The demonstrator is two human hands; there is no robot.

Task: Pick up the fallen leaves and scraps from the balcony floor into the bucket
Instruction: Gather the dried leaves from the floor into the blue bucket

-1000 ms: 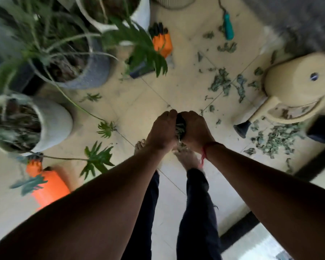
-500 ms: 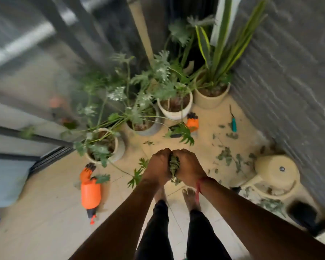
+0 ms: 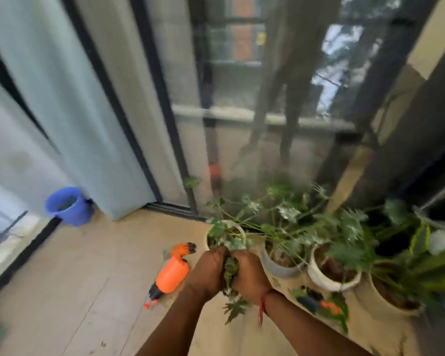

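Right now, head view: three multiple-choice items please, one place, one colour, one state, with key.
1. Where is the bucket? A) left, by the curtain B) among the plant pots C) on a shelf
2. Spray bottle body colour? A) green B) orange C) white
3. The leaf bunch is: A) on the floor B) in the bucket C) gripped between left hand and right hand
Key: 1 A, it stands at the curtain's foot; 2 B, its body is plainly orange; 3 C, both hands curl round it.
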